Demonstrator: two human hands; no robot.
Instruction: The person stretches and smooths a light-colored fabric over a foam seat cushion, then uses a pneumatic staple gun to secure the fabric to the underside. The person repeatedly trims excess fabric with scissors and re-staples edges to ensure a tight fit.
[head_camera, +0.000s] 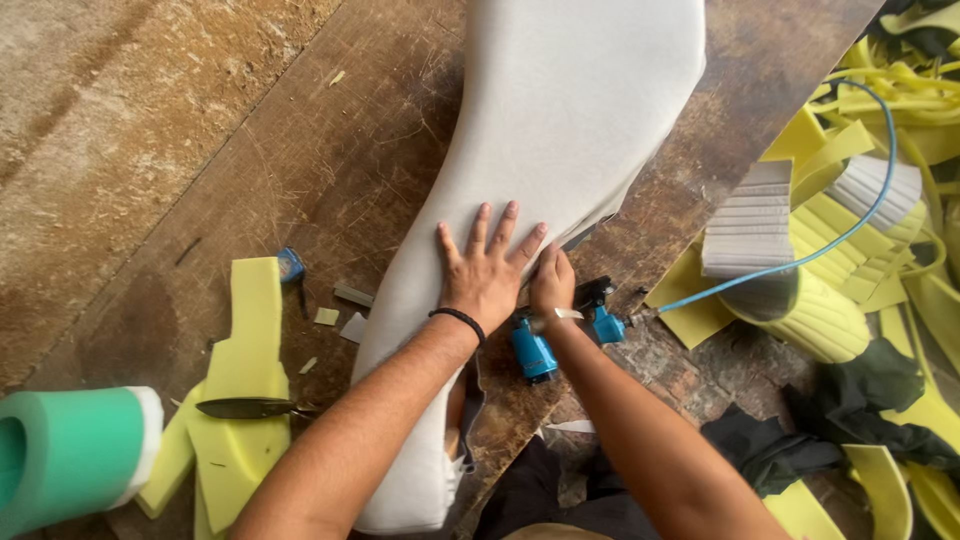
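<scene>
Fingers (497, 228) of the left hand (487, 275) are spread wide and pressed flat on the grey fabric-covered cushion (540, 130), pinning its cover near the lower edge. Fingers of the right hand (551, 283) are curled shut around the blue pneumatic stapler (560, 335), whose nose sits at the cushion's edge just beside the left thumb. A blue air hose (800, 262) runs from the tool off to the right.

Step in hand, judged: fastening the cover along the cushion's edge, one hand tensioning while the other drives. Cushion lies diagonally across the wooden surface (330, 170), from top centre down to the near edge, where its end overhangs toward the person.

Next move, judged: calls for keeping the fabric taut and flat, setting the tool nose square on the edge, and keeping the left thumb out of the firing line. Whether earlier fasteners sit along the edge cannot be told.

Surface: dark, scratched wood with stains. On it, left of the cushion, lie yellow foam offcuts (245, 400), scissors (245, 407) resting on them, a small blue object (290, 264) and small scraps. A green foam roll (70, 450) sits at lower left.

Room: floor at right is heaped with yellow foam strips (890, 100), a grey ribbed panel (748, 230) and dark cloth (780, 450).
</scene>
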